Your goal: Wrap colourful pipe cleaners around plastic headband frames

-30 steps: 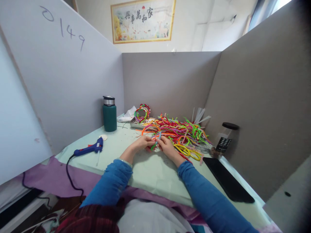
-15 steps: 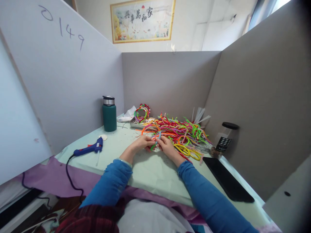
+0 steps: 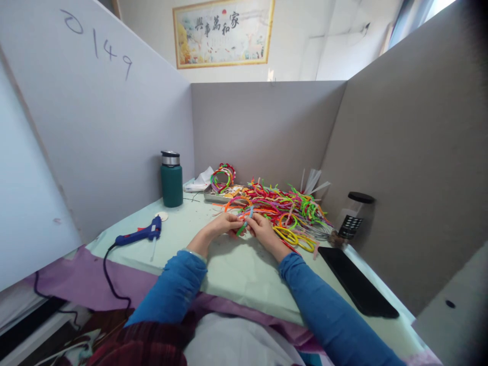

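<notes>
My left hand [image 3: 225, 223] and my right hand [image 3: 260, 225] meet at the middle of the table, fingers pinched together on a small bundle of pipe cleaners [image 3: 244, 221] with green and light blue strands showing between them. Just beyond my hands lies a big heap of many-coloured pipe cleaners [image 3: 284, 206]. Yellow loops [image 3: 295, 237] lie to the right of my right wrist.
A blue glue gun [image 3: 141, 233] with a black cord lies at the left. A green flask [image 3: 171, 179] stands by the left partition. A metal tray [image 3: 213, 193] with coloured rings sits at the back. A dark-lidded jar [image 3: 353, 218] and black flat slab [image 3: 356, 287] are at the right.
</notes>
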The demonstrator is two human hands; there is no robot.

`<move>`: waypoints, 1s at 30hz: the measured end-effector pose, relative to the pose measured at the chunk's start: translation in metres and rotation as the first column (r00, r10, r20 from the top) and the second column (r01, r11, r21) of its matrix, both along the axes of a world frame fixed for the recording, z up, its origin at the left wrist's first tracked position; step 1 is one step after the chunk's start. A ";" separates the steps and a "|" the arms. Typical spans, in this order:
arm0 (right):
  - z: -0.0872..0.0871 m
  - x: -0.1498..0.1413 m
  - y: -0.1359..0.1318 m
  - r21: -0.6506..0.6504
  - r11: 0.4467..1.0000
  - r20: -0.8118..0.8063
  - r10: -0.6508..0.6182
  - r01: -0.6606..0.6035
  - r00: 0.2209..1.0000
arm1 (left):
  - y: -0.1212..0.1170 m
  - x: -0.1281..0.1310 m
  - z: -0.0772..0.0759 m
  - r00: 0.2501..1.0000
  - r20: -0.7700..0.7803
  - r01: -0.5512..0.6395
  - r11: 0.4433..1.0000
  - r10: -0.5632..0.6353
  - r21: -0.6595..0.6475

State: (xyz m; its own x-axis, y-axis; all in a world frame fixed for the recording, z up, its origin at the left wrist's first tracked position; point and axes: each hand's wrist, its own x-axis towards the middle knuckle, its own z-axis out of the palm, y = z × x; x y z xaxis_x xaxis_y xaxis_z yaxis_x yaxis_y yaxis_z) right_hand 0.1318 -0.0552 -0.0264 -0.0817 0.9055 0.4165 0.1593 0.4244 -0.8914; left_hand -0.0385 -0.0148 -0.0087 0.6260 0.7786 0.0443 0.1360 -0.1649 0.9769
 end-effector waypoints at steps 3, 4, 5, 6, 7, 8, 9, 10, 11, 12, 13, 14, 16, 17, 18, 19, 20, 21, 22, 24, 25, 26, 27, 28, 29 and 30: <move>-0.001 0.000 0.001 0.001 1.000 0.000 0.014 -0.014 1.000 | -0.001 0.000 0.001 1.000 0.000 -0.010 1.000 0.010 -0.010; -0.001 -0.001 0.001 0.001 1.000 -0.001 0.018 -0.018 1.000 | -0.002 0.000 0.001 1.000 0.001 -0.009 1.000 0.009 -0.013; -0.002 -0.001 0.001 0.000 1.000 -0.004 0.021 -0.021 1.000 | -0.002 0.000 0.002 1.000 0.002 -0.011 1.000 0.011 -0.015; -0.002 -0.001 0.001 -0.001 1.000 -0.006 0.022 -0.022 1.000 | -0.002 0.001 0.002 1.000 0.001 -0.013 1.000 0.013 -0.016; -0.002 -0.001 0.001 -0.002 1.000 -0.007 0.021 -0.021 1.000 | -0.002 0.001 0.002 1.000 0.000 -0.015 1.000 0.015 -0.016; -0.002 -0.001 0.001 -0.003 1.000 -0.005 0.019 -0.019 1.000 | -0.002 0.001 0.002 1.000 -0.002 -0.017 1.000 0.017 -0.015; -0.001 -0.001 0.001 -0.005 1.000 -0.004 0.018 -0.018 1.000 | -0.002 0.001 0.002 1.000 -0.005 -0.019 1.000 0.019 -0.014; -0.001 -0.001 0.000 -0.007 1.000 -0.004 0.017 -0.017 1.000 | -0.001 0.001 0.002 1.000 -0.009 -0.020 1.000 0.020 -0.013; 0.000 -0.001 0.000 -0.010 1.000 -0.006 0.018 -0.018 1.000 | -0.001 0.001 0.002 1.000 -0.013 -0.021 1.000 0.021 -0.014; 0.000 -0.001 -0.001 -0.012 1.000 -0.007 0.020 -0.020 1.000 | -0.001 0.001 0.002 1.000 -0.016 -0.022 1.000 0.022 -0.014; 0.001 -0.001 -0.001 -0.012 1.000 -0.008 0.021 -0.021 1.000 | 0.000 0.001 0.001 1.000 -0.018 -0.023 1.000 0.022 -0.014; 0.001 -0.001 -0.002 -0.009 1.000 -0.008 0.020 -0.020 1.000 | 0.000 0.001 0.001 1.000 -0.019 -0.022 1.000 0.022 -0.015; 0.001 -0.002 -0.002 -0.003 1.000 -0.004 0.017 -0.017 1.000 | 0.000 0.001 0.001 0.999 -0.020 -0.028 0.999 0.028 -0.016; 0.001 -0.002 -0.003 -0.002 1.000 -0.003 0.015 -0.015 1.000 | 0.000 0.001 0.001 0.999 -0.023 -0.033 0.999 0.033 -0.015; 0.000 -0.001 -0.002 -0.003 1.000 -0.003 0.012 -0.012 1.000 | 0.000 0.001 0.001 0.999 -0.029 -0.038 0.999 0.038 -0.012; 0.000 -0.001 -0.002 -0.006 1.000 -0.003 0.009 -0.009 1.000 | 0.000 0.001 0.001 0.999 -0.033 -0.043 0.999 0.043 -0.009; 0.000 -0.001 -0.002 -0.010 1.000 -0.001 0.006 -0.006 1.000 | 0.000 0.001 0.001 0.998 -0.037 -0.046 0.999 0.045 -0.006; -0.001 -0.001 -0.001 -0.012 1.000 0.001 0.003 -0.003 1.000 | 0.000 0.001 0.001 0.998 -0.039 -0.045 0.999 0.045 -0.005; -0.001 -0.001 -0.001 -0.012 1.000 0.003 0.000 0.000 1.000 | -0.001 0.001 0.001 0.998 -0.037 -0.043 0.999 0.042 -0.008; 0.000 -0.001 -0.001 -0.007 1.000 0.006 -0.003 0.003 1.000 | -0.002 0.001 0.002 0.999 -0.024 -0.034 0.999 0.033 -0.023; 0.000 -0.001 -0.001 -0.004 1.000 0.007 -0.004 0.004 1.000 | -0.002 0.001 0.003 1.000 -0.016 -0.026 0.999 0.026 -0.033; 0.001 -0.001 -0.001 -0.003 1.000 0.006 -0.004 0.004 1.000 | -0.003 0.001 0.003 1.000 -0.010 -0.021 0.999 0.020 -0.040; 0.001 -0.001 -0.001 -0.002 1.000 0.003 -0.004 0.004 1.000 | -0.003 0.001 0.004 1.000 -0.005 -0.018 0.999 0.018 -0.041; 0.001 -0.001 -0.001 -0.002 1.000 0.000 -0.001 0.001 1.000 | -0.004 0.000 0.004 1.000 -0.003 -0.018 0.999 0.018 -0.039; 0.001 -0.001 -0.002 -0.003 1.000 -0.004 0.004 -0.004 1.000 | -0.004 0.000 0.004 1.000 -0.006 -0.022 0.999 0.022 -0.034; 0.001 -0.002 -0.002 -0.004 1.000 -0.008 0.010 -0.010 1.000 | -0.004 0.000 0.005 1.000 -0.009 -0.029 0.999 0.029 -0.026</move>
